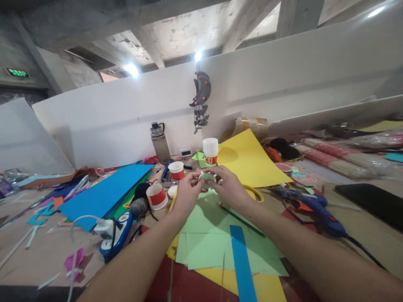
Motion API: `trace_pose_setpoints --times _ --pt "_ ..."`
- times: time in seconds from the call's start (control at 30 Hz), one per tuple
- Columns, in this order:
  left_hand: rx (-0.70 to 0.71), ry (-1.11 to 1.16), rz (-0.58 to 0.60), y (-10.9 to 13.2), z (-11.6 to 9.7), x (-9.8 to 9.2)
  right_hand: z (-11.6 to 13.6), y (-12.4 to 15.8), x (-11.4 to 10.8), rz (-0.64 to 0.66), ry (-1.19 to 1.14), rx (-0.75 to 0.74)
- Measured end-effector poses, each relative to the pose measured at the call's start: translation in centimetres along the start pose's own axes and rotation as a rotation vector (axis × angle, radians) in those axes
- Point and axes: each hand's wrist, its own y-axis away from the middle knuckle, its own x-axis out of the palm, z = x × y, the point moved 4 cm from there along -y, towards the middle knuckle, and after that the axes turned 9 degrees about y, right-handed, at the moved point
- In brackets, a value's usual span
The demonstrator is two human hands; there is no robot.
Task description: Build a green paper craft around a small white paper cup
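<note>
My left hand (187, 192) and my right hand (229, 186) meet above the middle of the table. Between their fingertips they grip a small round pale green piece (208, 177) with a whitish edge; whether it is paper or part of a cup I cannot make out. Light green paper sheets (204, 245) lie beneath both hands. A dark pencil (242, 220) rests on those sheets, near my right forearm, and a blue paper strip (242, 262) crosses them closer to me. Yellow-handled scissors (256, 193) lie beside my right hand, partly hidden by it.
Red-and-white paper cups (156, 196) stand left of my hands, with a cup stack (210, 149) behind. A blue glue gun (325, 216) and a black phone-like slab (371, 203) lie right. A power strip (118, 237) and blue sheet (110, 191) lie left; a bottle (160, 144) stands behind.
</note>
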Motion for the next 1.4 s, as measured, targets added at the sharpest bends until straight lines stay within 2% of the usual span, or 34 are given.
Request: trace_pose_setpoints --times 0.1,0.23,0.4,0.57,0.67,0.87,1.0,1.23,1.4 --pt "0.032 -0.030 0.005 0.1 -0.1 0.0 0.0 0.1 0.0 -0.024 0.027 -0.056" --pt "-0.050 0.014 -0.038 0.0 0.2 -0.2 -0.3 0.1 0.3 -0.024 0.021 -0.090" --pt "-0.123 0.067 -0.082 -0.2 0.8 -0.6 -0.6 -0.1 0.2 -0.017 -0.024 0.007" --pt "-0.061 0.015 -0.069 -0.2 0.5 -0.8 -0.5 -0.2 0.0 0.013 -0.027 0.069" --pt "-0.045 -0.007 -0.059 -0.1 0.4 -0.7 -0.5 -0.3 0.2 0.033 -0.024 0.031" --pt "-0.101 -0.011 -0.051 -0.2 0.7 -0.6 -0.9 -0.2 0.7 0.045 0.065 -0.072" --pt "-0.156 -0.024 -0.042 -0.2 1.2 -0.7 -1.1 -0.2 0.8 0.080 0.082 -0.038" --pt "-0.280 -0.257 -0.011 -0.3 1.1 -1.4 -0.6 -0.6 -0.6 0.136 0.063 0.074" --pt "-0.204 -0.519 0.002 -0.5 0.2 -1.8 -0.5 -0.8 -1.6 0.281 0.113 0.114"
